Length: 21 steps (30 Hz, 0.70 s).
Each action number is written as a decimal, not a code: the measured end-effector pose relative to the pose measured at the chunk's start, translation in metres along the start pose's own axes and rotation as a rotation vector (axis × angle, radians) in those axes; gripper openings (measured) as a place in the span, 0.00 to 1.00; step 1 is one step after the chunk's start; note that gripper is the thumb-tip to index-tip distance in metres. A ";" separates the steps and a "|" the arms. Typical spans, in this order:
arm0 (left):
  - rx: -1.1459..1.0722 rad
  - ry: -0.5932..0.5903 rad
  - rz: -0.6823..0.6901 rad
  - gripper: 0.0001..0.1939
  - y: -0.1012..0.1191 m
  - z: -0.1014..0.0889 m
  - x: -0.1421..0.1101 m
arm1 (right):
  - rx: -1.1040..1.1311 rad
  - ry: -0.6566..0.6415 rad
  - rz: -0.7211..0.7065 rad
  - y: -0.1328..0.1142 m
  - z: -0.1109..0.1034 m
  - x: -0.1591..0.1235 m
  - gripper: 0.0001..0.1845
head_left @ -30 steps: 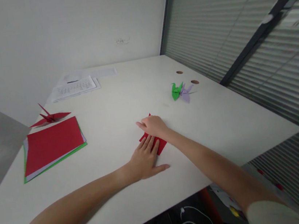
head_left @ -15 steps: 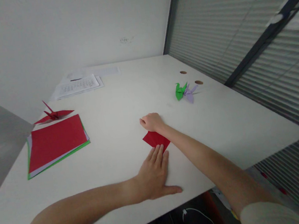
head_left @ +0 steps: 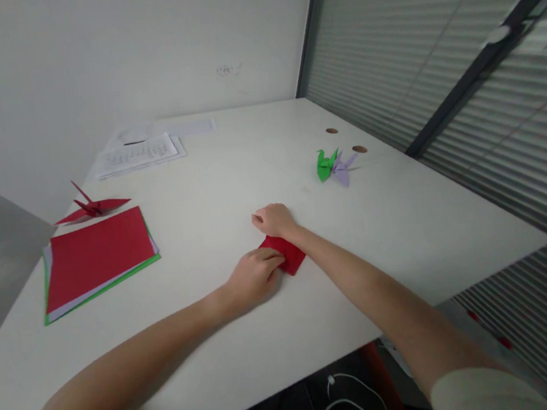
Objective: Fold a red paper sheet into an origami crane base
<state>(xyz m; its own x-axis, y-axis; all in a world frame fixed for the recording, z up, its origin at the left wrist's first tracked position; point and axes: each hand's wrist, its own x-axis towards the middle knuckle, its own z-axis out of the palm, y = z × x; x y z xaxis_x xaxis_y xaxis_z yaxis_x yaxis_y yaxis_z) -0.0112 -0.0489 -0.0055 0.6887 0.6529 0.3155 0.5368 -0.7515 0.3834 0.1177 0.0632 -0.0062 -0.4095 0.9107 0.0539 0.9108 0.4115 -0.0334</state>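
A small folded sheet of red paper [head_left: 290, 254] lies flat on the white table in front of me. My right hand [head_left: 274, 220] is curled closed over its far corner and hides that part. At the paper's left side is my left hand [head_left: 258, 273], its fingers bent together with the tips on the paper. The left thumb is mostly hidden, and so are the right hand's fingertips.
To the left, a red origami crane [head_left: 94, 208] sits behind a stack of red, lilac and green paper [head_left: 101, 254]. Green [head_left: 325, 166] and lilac [head_left: 342, 169] cranes stand right of centre. Written sheets [head_left: 139, 155] lie at the back. A white cable [head_left: 350, 402] shows below the table edge.
My left hand first slid toward me with fingers spread flat, then moved back up to the paper's left side with its fingers bent. The right hand stays closed at the far corner.
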 end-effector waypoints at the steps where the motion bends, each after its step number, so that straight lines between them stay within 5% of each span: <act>1: 0.006 -0.021 0.041 0.19 -0.002 0.002 -0.001 | 0.001 0.000 -0.004 0.000 0.000 0.000 0.25; 8: 0.091 -0.095 0.147 0.13 0.008 0.004 -0.003 | 0.015 0.023 -0.018 0.001 0.004 0.001 0.25; 15: 0.143 0.017 0.054 0.18 0.009 0.005 -0.005 | 0.005 0.028 -0.013 0.000 0.005 0.001 0.24; 21: 0.219 -0.072 0.029 0.18 0.016 0.001 -0.004 | 0.004 0.034 -0.009 0.000 0.005 0.002 0.23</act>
<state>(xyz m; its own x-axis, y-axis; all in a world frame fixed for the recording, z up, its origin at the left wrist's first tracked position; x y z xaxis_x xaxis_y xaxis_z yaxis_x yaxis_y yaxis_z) -0.0049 -0.0639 -0.0009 0.7342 0.6283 0.2574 0.6040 -0.7775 0.1752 0.1166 0.0652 -0.0108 -0.4155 0.9053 0.0884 0.9069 0.4198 -0.0363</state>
